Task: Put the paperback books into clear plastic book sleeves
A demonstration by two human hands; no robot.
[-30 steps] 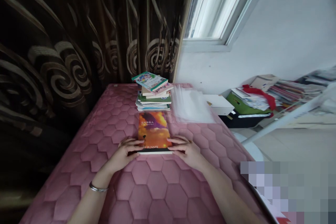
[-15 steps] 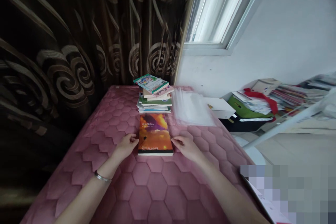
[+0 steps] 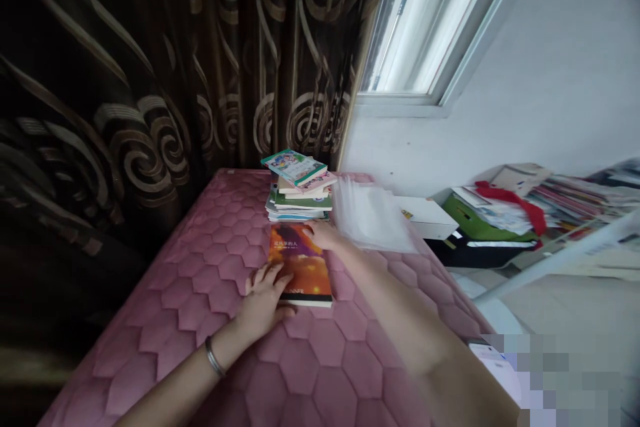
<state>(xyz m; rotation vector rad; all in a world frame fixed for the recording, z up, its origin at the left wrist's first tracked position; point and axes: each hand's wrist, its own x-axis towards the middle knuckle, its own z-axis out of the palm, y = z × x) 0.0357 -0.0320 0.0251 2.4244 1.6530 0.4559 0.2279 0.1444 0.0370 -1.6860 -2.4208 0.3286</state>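
Observation:
An orange and purple paperback book (image 3: 303, 267) with a dark band along its near edge lies flat, cover up, on the pink quilted mattress (image 3: 340, 360). My left hand (image 3: 265, 297), a metal bangle on its wrist, rests over the book's near left corner. Its fingers are spread on the cover, with the thumb by the near edge. At the far right corner, my right hand (image 3: 321, 235) is closed around the book's edge, its thumb over the cover. Just beyond the paperback stands a stack of several books (image 3: 300, 197), the top one tilted and green-edged.
Clear plastic sleeves (image 3: 370, 217) lie right of the stack. Past the mattress edge are a white box (image 3: 427, 217), a green bag (image 3: 465, 213) with papers and a red cloth, and a slanting white pole (image 3: 555, 257). A dark patterned curtain (image 3: 225, 80) hangs at the left and back.
My right hand has gone from the book's right side to its far right corner. My left hand has moved from beside the left edge onto the near left corner. The view has shifted slightly.

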